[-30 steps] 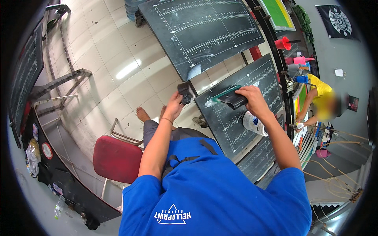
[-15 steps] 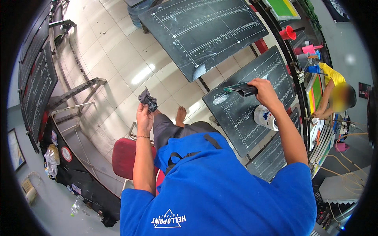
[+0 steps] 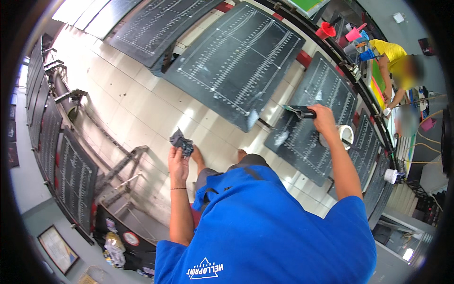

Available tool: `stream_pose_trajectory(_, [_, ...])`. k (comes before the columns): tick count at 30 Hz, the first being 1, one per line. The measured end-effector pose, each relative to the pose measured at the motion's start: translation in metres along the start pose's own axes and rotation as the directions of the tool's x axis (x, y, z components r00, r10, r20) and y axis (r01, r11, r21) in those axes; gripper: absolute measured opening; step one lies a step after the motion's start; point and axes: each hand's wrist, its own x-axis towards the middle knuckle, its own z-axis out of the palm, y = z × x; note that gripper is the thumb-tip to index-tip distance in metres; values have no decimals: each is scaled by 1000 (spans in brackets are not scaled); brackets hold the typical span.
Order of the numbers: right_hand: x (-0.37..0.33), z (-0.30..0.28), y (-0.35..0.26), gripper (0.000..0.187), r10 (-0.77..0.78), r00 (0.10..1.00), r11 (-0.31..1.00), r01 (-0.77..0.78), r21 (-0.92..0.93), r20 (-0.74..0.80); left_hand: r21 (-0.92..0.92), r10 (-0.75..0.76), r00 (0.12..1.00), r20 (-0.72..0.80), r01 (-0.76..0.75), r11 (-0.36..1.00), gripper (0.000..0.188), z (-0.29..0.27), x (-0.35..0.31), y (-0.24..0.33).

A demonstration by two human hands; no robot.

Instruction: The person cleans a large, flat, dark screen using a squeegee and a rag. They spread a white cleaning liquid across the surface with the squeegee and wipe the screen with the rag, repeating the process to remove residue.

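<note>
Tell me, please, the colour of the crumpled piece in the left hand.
The crumpled piece is dark grey, nearly black in places; head view shows it best.

Bright light floods my view, leaving white glare on the tiled floor and washing out the board at upper left. My left hand and right hand look fairly clear. Toward the black rim, the dark rail bends; blur masks the co-worker's head.
</note>
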Motion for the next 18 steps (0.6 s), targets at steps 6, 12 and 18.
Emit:
stream_pose_trajectory(6, [-10, -13, -15, 43, 302, 905, 948, -255, 188, -299, 91, -139, 990, -30, 141, 986, 27, -47, 13, 81])
stream_pose_trajectory(12, [-2, -26, -63, 35, 847, 511, 173, -10, 985, -144, 160, -210, 977, -23, 211, 964, 27, -91, 41, 136])
stream_pose_trajectory(18, [-3, 7, -95, 19, 855, 475, -297, 122, 947, 207, 243, -279, 955, 97, 249, 937, 30, -77, 87, 156])
